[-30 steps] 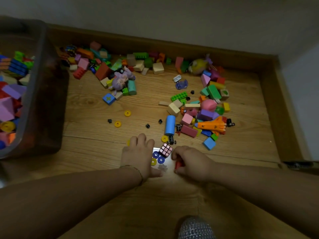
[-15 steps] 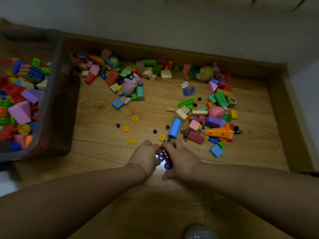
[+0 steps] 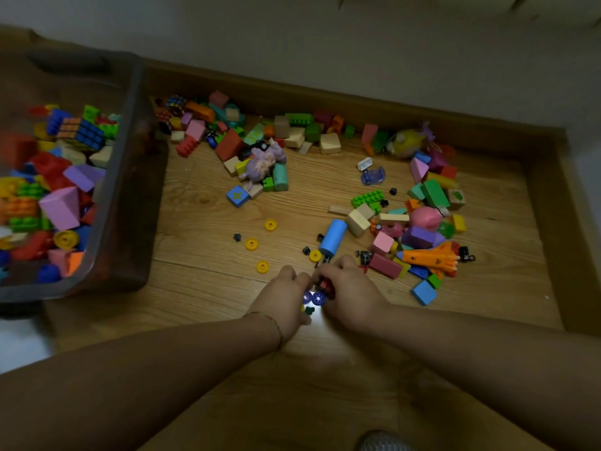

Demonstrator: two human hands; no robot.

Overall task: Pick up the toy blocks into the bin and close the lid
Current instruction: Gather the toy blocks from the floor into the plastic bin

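My left hand [image 3: 283, 297] and my right hand [image 3: 349, 292] are cupped together on the wooden floor, closed around a small cluster of toy pieces [image 3: 317, 296]: blue wheels, a red piece and a dark bit show between the fingers. A dark translucent bin [image 3: 130, 196] stands at the left, lidless and filled with coloured blocks. Just beyond my hands lie a blue cylinder [image 3: 332, 237] and yellow discs [image 3: 262, 266]. A heap of blocks with an orange shuttle toy [image 3: 429, 257] lies to the right. Another heap [image 3: 247, 148] stretches along the far skirting.
A wooden skirting board [image 3: 325, 102] bounds the floor at the back and a raised wooden edge [image 3: 549, 242] bounds it on the right. A white wall rises behind. No lid is in sight. A grey rounded object [image 3: 382, 442] shows at the bottom edge.
My two hands have come together from apart, gathering the blue wheels and small pieces between them. The small cube that lay between them is now hidden. The view has shifted, showing more of the bin.
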